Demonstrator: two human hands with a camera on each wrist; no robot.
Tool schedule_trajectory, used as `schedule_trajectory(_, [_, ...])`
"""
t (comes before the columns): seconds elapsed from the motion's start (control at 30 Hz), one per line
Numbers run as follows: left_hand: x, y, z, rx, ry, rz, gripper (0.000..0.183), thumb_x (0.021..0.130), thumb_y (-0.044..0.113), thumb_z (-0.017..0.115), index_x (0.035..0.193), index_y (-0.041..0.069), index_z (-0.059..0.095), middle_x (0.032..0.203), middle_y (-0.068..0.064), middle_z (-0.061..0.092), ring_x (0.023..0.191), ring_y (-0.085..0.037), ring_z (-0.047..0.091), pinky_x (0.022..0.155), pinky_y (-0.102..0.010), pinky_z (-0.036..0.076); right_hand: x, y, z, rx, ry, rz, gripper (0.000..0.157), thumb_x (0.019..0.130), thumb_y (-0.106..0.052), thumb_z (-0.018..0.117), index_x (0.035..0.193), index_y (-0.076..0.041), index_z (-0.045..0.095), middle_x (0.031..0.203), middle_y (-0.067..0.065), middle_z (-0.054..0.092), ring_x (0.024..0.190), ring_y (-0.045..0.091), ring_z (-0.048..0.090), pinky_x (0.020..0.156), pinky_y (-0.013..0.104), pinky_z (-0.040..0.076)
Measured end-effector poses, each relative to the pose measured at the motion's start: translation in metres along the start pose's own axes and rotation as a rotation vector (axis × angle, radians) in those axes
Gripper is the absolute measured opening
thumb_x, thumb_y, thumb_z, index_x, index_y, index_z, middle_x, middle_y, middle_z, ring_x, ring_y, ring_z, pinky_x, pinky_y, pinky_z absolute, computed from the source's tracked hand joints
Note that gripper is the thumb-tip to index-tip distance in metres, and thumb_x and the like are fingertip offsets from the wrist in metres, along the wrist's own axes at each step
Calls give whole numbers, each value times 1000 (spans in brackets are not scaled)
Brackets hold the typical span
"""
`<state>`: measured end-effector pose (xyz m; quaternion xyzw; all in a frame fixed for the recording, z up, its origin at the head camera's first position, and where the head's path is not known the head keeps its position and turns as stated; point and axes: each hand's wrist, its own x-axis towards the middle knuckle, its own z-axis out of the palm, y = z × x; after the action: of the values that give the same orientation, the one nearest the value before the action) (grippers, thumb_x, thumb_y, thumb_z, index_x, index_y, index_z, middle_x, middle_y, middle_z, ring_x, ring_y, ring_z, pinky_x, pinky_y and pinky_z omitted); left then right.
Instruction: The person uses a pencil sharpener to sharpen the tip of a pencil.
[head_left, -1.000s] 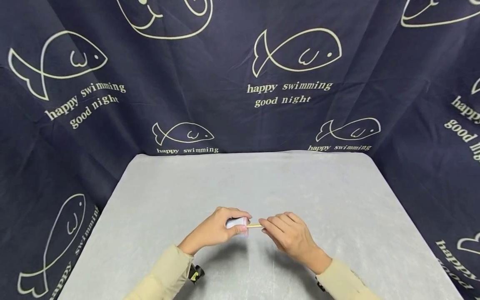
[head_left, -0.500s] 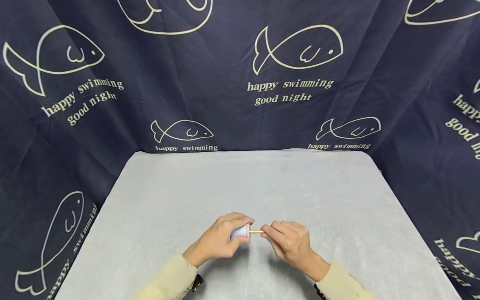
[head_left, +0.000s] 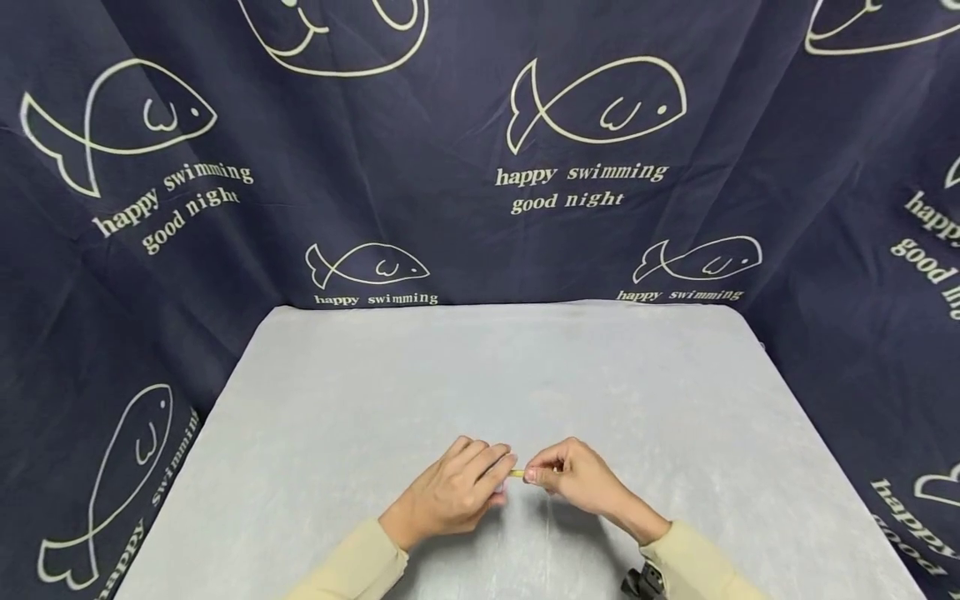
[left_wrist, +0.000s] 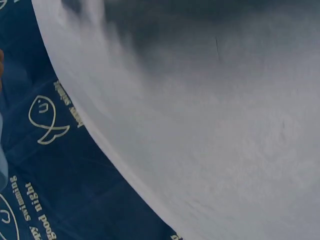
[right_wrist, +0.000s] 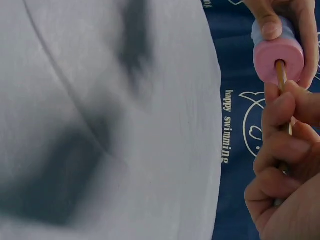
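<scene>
Right wrist | pencil (right_wrist: 280,73) gripped in curled right fingers (right_wrist: 279,107) | its end inside pink-and-blue cylinder (right_wrist: 265,60) | left fingers (right_wrist: 308,45) clasping cylinder's sides

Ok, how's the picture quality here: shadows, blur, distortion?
Head view: mostly even light, soft shadows on the table below the left hand and right hand; left wrist view: table edge bowed, a blurry dark shadow across the top; right wrist view: soft-edged shadows on the table, pink-and-blue cylinder fairly clear, curtain bluer than in the head view.
</scene>
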<state>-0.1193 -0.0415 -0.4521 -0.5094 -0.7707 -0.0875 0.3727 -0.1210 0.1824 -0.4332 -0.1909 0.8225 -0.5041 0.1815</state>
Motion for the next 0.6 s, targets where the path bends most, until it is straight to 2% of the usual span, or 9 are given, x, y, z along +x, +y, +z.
schedule_trajectory(0.07, [0, -3, 0, -11, -27, -20, 48, 105, 32, 25, 114, 0, 61, 106, -9, 65, 85, -17, 59, 75, -27, 47, 0, 1, 2, -63, 49, -19, 14, 88, -22, 66, 87, -11, 75, 61, 3, 62, 47, 0, 44, 42, 19, 35])
schedule_trajectory(0.1, [1, -4, 0, -25, -39, -37, 49, 105, 33, 26, 114, -1, 61, 106, -9, 65, 85, -17, 59, 75, -27, 47, -1, 2, 4, -126, 93, -65, 14, 89, -23, 66, 89, -13, 74, 64, -1, 64, 49, -1, 45, 43, 19, 36])
schedule_trajectory(0.17, [2, -9, -2, -68, -57, -80, 49, 104, 34, 28, 116, -1, 60, 106, -9, 65, 86, -17, 59, 74, -28, 48, -1, 5, 8, -290, 209, -228, 12, 88, -22, 67, 95, -15, 74, 73, -4, 68, 53, -3, 48, 46, 18, 37])
schedule_trajectory(0.23, [4, -13, -5, -156, -69, -147, 49, 103, 36, 33, 116, -2, 60, 106, -10, 65, 88, -18, 61, 76, -29, 49, 0, 9, 11, -498, 344, -433, 16, 93, -23, 61, 102, -16, 73, 82, -5, 71, 60, 1, 55, 52, 20, 41])
schedule_trajectory(0.3, [7, -18, -9, -265, -92, -231, 44, 100, 34, 44, 117, -3, 61, 107, -11, 66, 90, -19, 63, 78, -30, 51, 1, 12, 12, -694, 480, -628, 22, 98, -20, 52, 109, -13, 70, 93, -3, 72, 72, 6, 62, 62, 24, 45])
schedule_trajectory(0.37, [10, -22, -15, -388, -133, -330, 40, 96, 29, 56, 117, -4, 62, 108, -12, 67, 94, -20, 64, 82, -30, 52, 4, 15, 11, -829, 569, -766, 29, 102, -20, 43, 113, -11, 69, 100, -1, 71, 85, 15, 66, 72, 30, 46])
schedule_trajectory(0.4, [12, -23, -17, -449, -160, -385, 39, 93, 26, 60, 117, -3, 63, 109, -12, 67, 96, -20, 65, 83, -30, 53, 5, 16, 9, -866, 587, -808, 34, 103, -21, 37, 116, -10, 67, 104, 1, 71, 90, 18, 66, 75, 32, 46])
schedule_trajectory(0.47, [14, -26, -23, -561, -222, -490, 39, 87, 20, 67, 119, -2, 63, 110, -12, 68, 96, -21, 65, 81, -29, 53, 7, 17, 9, -908, 610, -876, 34, 103, -20, 38, 118, -8, 66, 110, 3, 69, 96, 21, 65, 79, 35, 46])
schedule_trajectory(0.6, [16, -31, -30, -749, -315, -644, 33, 88, 17, 66, 118, 3, 64, 106, -8, 69, 86, -14, 63, 72, -23, 51, 11, 17, 8, -965, 645, -986, 32, 102, -19, 42, 118, -6, 66, 113, 4, 69, 99, 23, 65, 82, 37, 47])
